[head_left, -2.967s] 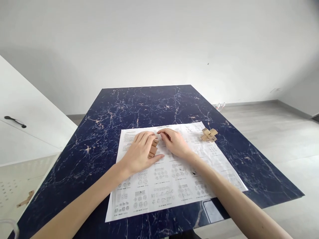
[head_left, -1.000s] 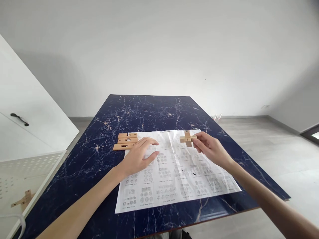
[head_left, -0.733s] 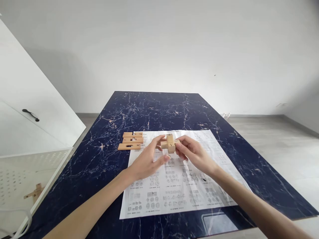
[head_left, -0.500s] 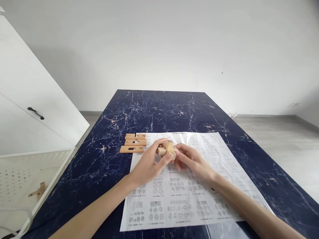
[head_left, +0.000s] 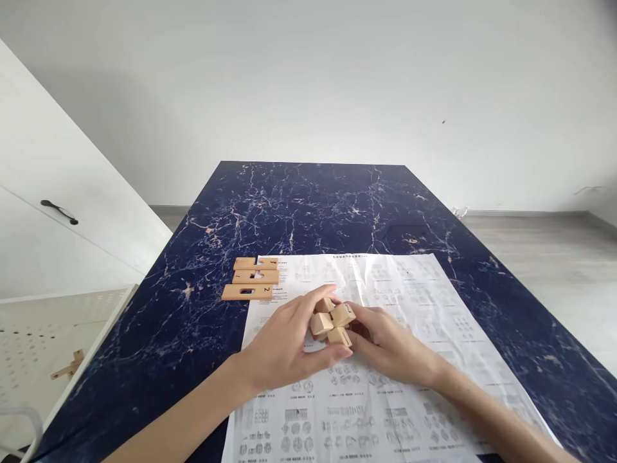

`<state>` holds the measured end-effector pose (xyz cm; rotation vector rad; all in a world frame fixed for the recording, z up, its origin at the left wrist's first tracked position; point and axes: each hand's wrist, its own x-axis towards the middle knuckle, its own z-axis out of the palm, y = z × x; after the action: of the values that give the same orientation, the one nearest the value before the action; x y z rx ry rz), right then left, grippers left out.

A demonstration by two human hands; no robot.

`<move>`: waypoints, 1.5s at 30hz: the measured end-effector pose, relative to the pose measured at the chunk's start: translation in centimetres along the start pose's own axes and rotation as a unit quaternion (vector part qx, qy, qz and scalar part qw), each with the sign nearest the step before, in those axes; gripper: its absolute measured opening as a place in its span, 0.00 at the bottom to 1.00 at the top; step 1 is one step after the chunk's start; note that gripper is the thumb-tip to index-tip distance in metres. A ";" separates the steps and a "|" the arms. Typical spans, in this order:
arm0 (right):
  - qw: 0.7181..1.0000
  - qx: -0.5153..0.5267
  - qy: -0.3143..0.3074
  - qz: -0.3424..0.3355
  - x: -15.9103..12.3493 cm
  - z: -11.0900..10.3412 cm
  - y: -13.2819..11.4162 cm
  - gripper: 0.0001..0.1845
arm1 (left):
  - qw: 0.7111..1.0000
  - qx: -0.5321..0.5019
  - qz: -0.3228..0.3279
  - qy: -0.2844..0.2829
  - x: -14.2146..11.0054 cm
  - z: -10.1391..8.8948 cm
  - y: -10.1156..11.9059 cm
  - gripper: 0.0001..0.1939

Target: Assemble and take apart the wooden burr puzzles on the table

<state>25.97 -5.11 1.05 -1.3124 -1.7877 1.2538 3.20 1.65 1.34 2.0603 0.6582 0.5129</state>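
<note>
Between my two hands is a small wooden burr puzzle (head_left: 332, 323) of pale interlocking blocks, a dark mark printed on some of the ends. My left hand (head_left: 289, 334) curves around its left side, index finger along the far edge and thumb along the near edge. The fingers of my right hand (head_left: 385, 337) press on the puzzle's right side; some of them are hidden behind it. Beneath the hands lies a creased white sheet (head_left: 414, 411) printed with rows of small diagrams. Left of the hands, three flat notched wooden pieces (head_left: 255, 277) with numbers lie in a stack of rows.
The dark blue marbled table (head_left: 299, 206) stretches away toward a white wall. To the left stand a white cabinet (head_left: 96, 212) with a black handle and a perforated white surface (head_left: 33, 334), on which a brown wooden piece (head_left: 68, 364) lies.
The puzzle has come nearer to me and turned, so that more of its block ends show. Both hands moved down with it. The camera view has shifted slightly.
</note>
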 end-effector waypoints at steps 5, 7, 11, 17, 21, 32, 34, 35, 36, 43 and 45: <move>0.999 0.037 0.017 0.000 -0.1 0.5 -0.2 0.04 | 1.000 -0.013 -0.006 0.001 0.0 0.1 -0.1 0.47; 0.998 0.057 0.008 -0.001 -0.2 0.5 -0.4 0.05 | 1.000 -0.025 -0.002 0.005 -0.1 0.2 -0.1 0.42; 0.995 0.093 -0.035 -0.010 -0.3 0.1 -0.5 0.11 | 0.999 -0.039 0.022 0.006 -0.2 0.1 0.1 0.36; 0.948 0.256 -0.187 -0.028 -0.1 -0.3 -0.5 0.19 | 0.982 -0.160 0.054 -0.082 0.0 -0.2 0.8 0.30; 0.938 0.295 -0.180 -0.033 0.0 0.0 -0.2 0.17 | 0.970 -0.206 0.076 -0.105 0.2 0.0 1.1 0.28; 0.951 0.289 -0.108 -0.024 -0.2 0.3 -0.5 0.14 | 0.989 -0.126 0.061 -0.046 -0.1 0.0 1.3 0.27; 0.958 0.270 -0.089 -0.019 -0.2 0.4 -0.7 0.15 | 0.991 -0.110 0.065 -0.028 -0.2 0.0 1.3 0.26; 0.963 0.258 -0.080 -0.015 -0.3 0.4 -0.7 0.16 | 0.992 -0.105 0.069 -0.021 -0.3 0.1 1.3 0.26; 0.968 0.243 -0.070 -0.010 -0.3 0.4 -0.8 0.17 | 0.992 -0.100 0.072 -0.014 -0.3 0.1 1.2 0.27; 0.983 0.183 -0.032 -0.004 -0.6 0.5 -1.0 0.16 | 0.993 -0.061 0.101 0.018 -0.5 0.5 1.0 0.31; 0.987 0.160 -0.008 0.003 -0.7 0.8 -0.9 0.16 | 0.992 -0.043 0.115 0.033 -0.4 0.5 1.0 0.32</move>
<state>25.19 -6.07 1.65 -1.1276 -1.5141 1.4863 3.41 0.63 1.88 2.0549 0.4308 0.7308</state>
